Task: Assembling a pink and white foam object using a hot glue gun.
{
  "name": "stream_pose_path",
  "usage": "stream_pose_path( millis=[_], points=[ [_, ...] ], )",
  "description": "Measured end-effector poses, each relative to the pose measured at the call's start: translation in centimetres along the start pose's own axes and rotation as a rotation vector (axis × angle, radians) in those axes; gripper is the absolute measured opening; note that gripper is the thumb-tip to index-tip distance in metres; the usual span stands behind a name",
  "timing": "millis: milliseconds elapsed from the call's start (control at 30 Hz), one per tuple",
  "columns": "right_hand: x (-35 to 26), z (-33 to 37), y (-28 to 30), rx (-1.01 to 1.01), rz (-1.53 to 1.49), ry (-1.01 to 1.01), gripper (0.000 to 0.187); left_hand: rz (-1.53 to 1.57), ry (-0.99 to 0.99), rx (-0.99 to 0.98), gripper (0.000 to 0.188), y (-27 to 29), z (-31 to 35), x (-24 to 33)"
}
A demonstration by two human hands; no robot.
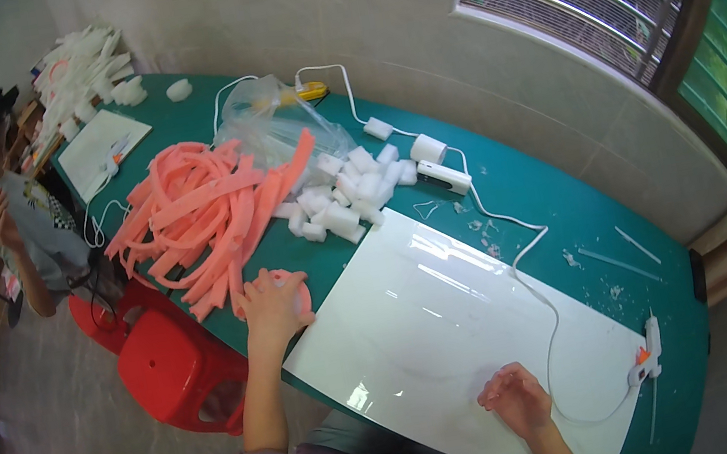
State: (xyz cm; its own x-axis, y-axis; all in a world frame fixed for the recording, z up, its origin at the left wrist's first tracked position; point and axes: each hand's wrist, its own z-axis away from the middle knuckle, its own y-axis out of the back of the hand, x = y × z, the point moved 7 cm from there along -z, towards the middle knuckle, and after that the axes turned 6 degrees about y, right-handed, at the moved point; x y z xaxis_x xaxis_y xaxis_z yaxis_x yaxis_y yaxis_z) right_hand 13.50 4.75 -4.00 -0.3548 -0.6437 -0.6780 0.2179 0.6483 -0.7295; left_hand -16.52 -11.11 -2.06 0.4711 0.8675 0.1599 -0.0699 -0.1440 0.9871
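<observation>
My left hand (268, 308) is wrapped over a rounded pink foam piece (302, 297) at the near edge of the green table, just left of the white board. Part of that foam is hidden under my fingers. Above the lower part of the glossy white board (417, 314), my right hand (518, 401) hovers with loosely bent fingers and nothing visible in it. A heap of long pink foam strips (215, 204) lies beyond my left hand. Several white foam blocks (348, 193) are piled between the strips and the board.
At the right, a glue gun (648, 354) rests by the board, its white cord (543, 293) crossing it. Glue sticks (620, 265) lie beyond. A clear plastic bag (278, 116) sits behind the foam. Red stools (176, 359) and another person (35, 215) are at the left.
</observation>
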Motion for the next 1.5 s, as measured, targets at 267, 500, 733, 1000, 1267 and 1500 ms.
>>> stream_pose_path(
  millis=[267,500,733,1000,1267,1500],
  points=[
    [-1.8,0.0,0.0,0.022,0.114,0.096,0.041,0.496,-0.850,0.484,0.062,9.7,6.6,11.7],
    [-5.4,0.0,-0.8,0.137,0.425,0.504,0.047,0.804,-1.598,0.411,0.048,7.9,12.7,21.4],
    [-15.4,2.3,1.8,0.608,1.205,0.760,0.016,0.720,-1.641,-0.040,0.043,1.0,12.8,25.0],
    [-23.6,15.2,12.7,1.720,1.994,-0.302,0.031,0.652,-1.563,-0.126,0.045,0.9,12.2,25.6],
    [-24.3,18.9,20.7,1.736,1.783,-0.205,0.063,0.666,-1.597,-0.217,0.052,0.0,12.1,25.4],
    [-23.2,18.5,21.2,1.601,1.007,0.139,0.040,0.634,-1.566,-0.337,0.054,-0.2,11.9,25.0]
  ],
)
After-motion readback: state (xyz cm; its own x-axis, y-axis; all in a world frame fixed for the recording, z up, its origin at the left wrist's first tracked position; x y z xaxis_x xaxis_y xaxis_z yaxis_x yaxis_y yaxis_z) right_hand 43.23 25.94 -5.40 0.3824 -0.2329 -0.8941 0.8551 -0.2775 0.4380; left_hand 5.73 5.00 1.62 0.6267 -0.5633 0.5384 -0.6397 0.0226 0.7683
